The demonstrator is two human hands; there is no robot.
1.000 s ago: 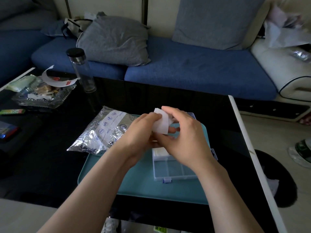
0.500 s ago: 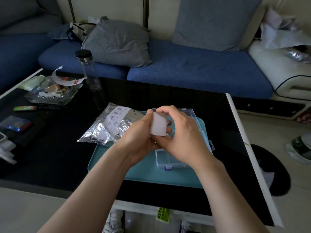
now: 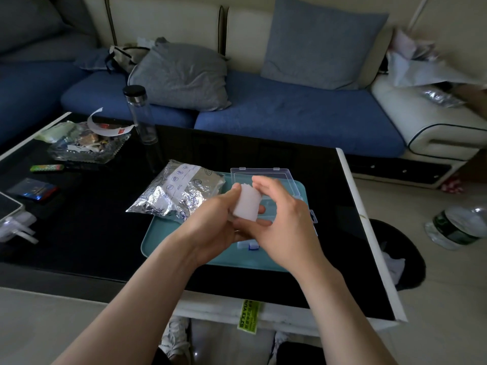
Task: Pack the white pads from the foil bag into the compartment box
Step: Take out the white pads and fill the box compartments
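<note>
A stack of white pads (image 3: 247, 202) is held upright between both hands above the clear compartment box (image 3: 305, 206). My left hand (image 3: 210, 225) grips the stack from the left and below, thumb on its left side. My right hand (image 3: 284, 219) curls round its right side, fingertips on top. The box stands with its lid (image 3: 259, 173) open backwards on a teal tray (image 3: 179, 241); my hands hide most of its compartments. The silver foil bag (image 3: 176, 192) lies left of the box, partly on the tray.
The tray sits on a black glass coffee table (image 3: 87, 219). A clear bottle (image 3: 139, 114), a glass dish of scraps (image 3: 87, 148), a lighter (image 3: 47, 167), a card pack (image 3: 33, 189) and a phone (image 3: 8, 206) occupy the table's left. A blue sofa (image 3: 290, 111) lies beyond.
The loose pad between my hands has become a squared stack standing upright. Both hands stayed together over the box; the view pulled back and tilted up.
</note>
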